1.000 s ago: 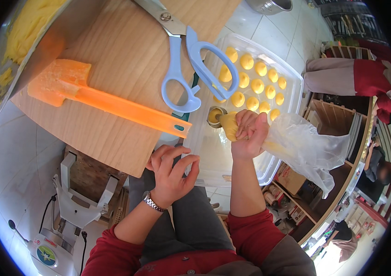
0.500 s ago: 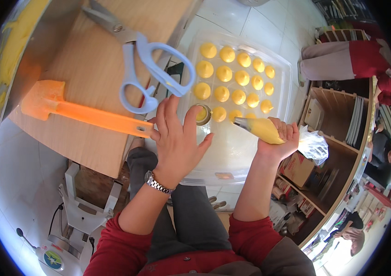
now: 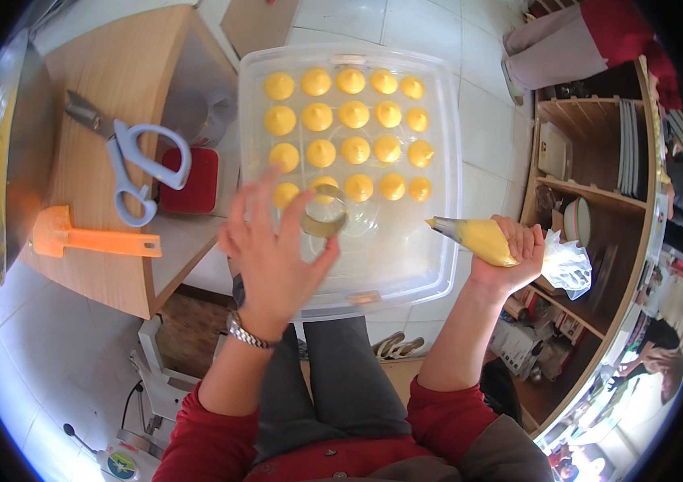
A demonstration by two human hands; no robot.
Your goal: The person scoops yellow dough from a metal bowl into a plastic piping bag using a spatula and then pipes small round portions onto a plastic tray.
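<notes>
My left hand (image 3: 271, 251), a little blurred, pinches a round metal ring (image 3: 326, 211) between thumb and fingers, over the near edge of the yellow mounds. In my right hand (image 3: 512, 251) is a piping bag (image 3: 486, 238) filled with yellow mixture. Its metal nozzle points left and hangs right of the near row, apart from the mounds. Several peaked yellow mounds (image 3: 355, 150) stand in rows on a clear plastic tray (image 3: 406, 265). My left hand and the ring partly cover two mounds of the nearest row.
On the wooden table (image 3: 108, 64) at left lie blue-handled scissors (image 3: 128, 165) and an orange spatula (image 3: 100, 239), beside a metal bowl (image 3: 28, 153) smeared yellow. A red-lidded box (image 3: 190, 181) sits beneath. Wooden shelves (image 3: 590, 189) and another person's legs (image 3: 554, 48) are at right.
The view has shifted, so the tray and table show further left. The ring has moved rightward relative to the mounds. The nozzle has drawn away from the near row.
</notes>
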